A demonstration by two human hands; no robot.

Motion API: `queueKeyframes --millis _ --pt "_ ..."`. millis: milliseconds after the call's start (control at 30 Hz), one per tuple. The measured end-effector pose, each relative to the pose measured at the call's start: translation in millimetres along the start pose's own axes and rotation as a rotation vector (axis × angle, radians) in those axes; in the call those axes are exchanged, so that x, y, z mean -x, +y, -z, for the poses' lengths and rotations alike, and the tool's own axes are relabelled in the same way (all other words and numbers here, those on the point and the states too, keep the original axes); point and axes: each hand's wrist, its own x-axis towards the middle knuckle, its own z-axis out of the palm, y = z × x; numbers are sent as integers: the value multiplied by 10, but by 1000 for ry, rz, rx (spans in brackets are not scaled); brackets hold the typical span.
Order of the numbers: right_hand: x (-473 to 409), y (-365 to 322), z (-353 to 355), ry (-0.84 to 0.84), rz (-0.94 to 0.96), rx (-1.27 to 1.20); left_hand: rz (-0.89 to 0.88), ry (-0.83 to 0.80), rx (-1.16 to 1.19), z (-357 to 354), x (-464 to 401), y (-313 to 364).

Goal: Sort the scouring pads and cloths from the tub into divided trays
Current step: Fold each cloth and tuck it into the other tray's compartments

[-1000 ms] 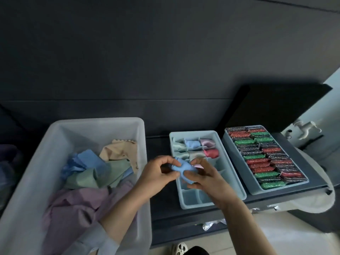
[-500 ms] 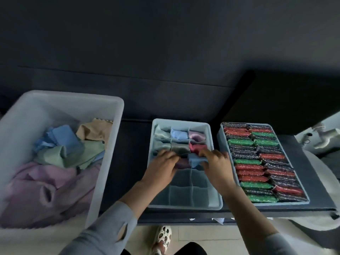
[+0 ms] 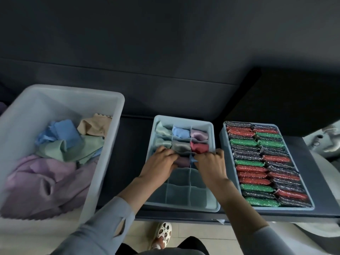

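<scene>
A white tub point(image 3: 103, 162) at the left holds loose cloths in blue, green, tan and purple point(image 3: 60, 144). In the middle stands a pale blue divided tray point(image 3: 211, 207) with rolled cloths in its far compartments. My left hand point(image 3: 160, 162) and my right hand point(image 3: 211, 162) both reach into its third row with curled fingers. They press a small blue cloth point(image 3: 192, 160) into a right-hand compartment, next to a purple one point(image 3: 183, 161). A second tray point(image 3: 223, 140) at the right is packed with red, green and dark scouring pads point(image 3: 266, 162).
The trays sit on a dark table point(image 3: 132, 144) against a dark wall. The near compartments of the cloth tray hold nothing. A white object with a tap point(image 3: 329, 140) is at the far right. My sandalled foot point(image 3: 162, 234) shows on the tiled floor below.
A second ago both hands held the folded blue cloth above the tray's near edge. They have since lowered it into the third row and now tuck it down; the camera has tilted downward.
</scene>
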Motion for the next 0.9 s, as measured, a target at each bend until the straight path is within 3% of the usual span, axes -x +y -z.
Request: queueKeyframes --millis 233,367,533,700,767,900 --pt "82 4 0 122 29 -30 -4 -29 68 72 1 -15" --pt "87 -162 209 338 48 -149 8 96 163 468 133 -157" --pt "-44 -965 482 528 124 -474 83 392 155 1178 636 -771" --pt "-213 -2154 769 584 374 -629 373 377 84 1471 1388 -1719" --pt "-249 -2616 833 497 434 -666 505 336 85 1480 1615 -2030" --pt "-472 -3450 668 -7 260 -574 650 227 128 1482 1889 -2440"
